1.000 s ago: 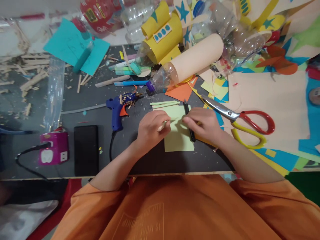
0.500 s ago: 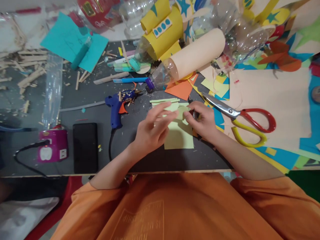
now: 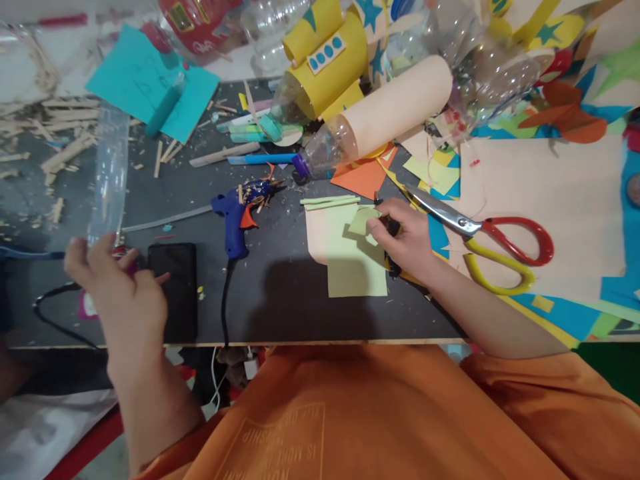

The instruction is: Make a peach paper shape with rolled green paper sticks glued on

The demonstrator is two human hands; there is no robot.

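Note:
Over the purple power socket block (image 3: 90,303) at the left, my left hand (image 3: 127,293) is spread with its fingers apart, hiding most of the block. I cannot tell whether it touches the block. A black phone-like slab (image 3: 175,287) lies just beside it. My right hand (image 3: 405,233) pinches a small curved piece of light green paper (image 3: 361,219) between thumb and fingers. Beneath that piece lies a light green sheet (image 3: 357,277), partly over a cream paper (image 3: 316,233). Thin green paper rolls (image 3: 330,201) rest along the top edge of these papers.
A blue glue gun (image 3: 235,217) lies left of the papers, its cord running to the table edge. Large scissors (image 3: 470,227) lie right of my right hand. Paper-wrapped bottles (image 3: 400,107) and wood scraps (image 3: 65,143) spread across the back and left.
My left hand has left the green papers and moved far left, over the power block. My right hand stays in place with the small green piece.

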